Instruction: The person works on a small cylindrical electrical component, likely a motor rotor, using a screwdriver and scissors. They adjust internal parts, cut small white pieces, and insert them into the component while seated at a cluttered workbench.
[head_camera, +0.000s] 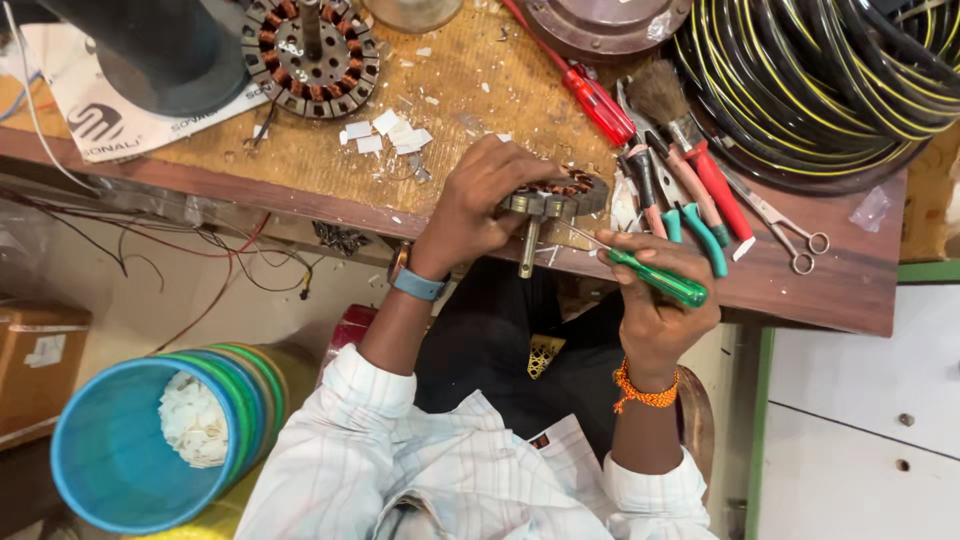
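My left hand (478, 205) grips a round motor stator (560, 195) with copper windings and a metal shaft pointing down, held at the front edge of the wooden workbench (300, 170). A green-handled screwdriver (655, 278) is held in my right hand (655, 310), its thin blade reaching up-left to the stator's underside. A blue band is on my left wrist and an orange thread on my right.
A second stator (310, 50) lies at the back left. Red screwdriver (598, 105), brush (665, 100), pliers (690, 215) and scissors (785, 225) lie right of my hands. Coiled black-yellow cable (820, 80) fills the back right. A blue tub (150, 440) with white scraps stands lower left.
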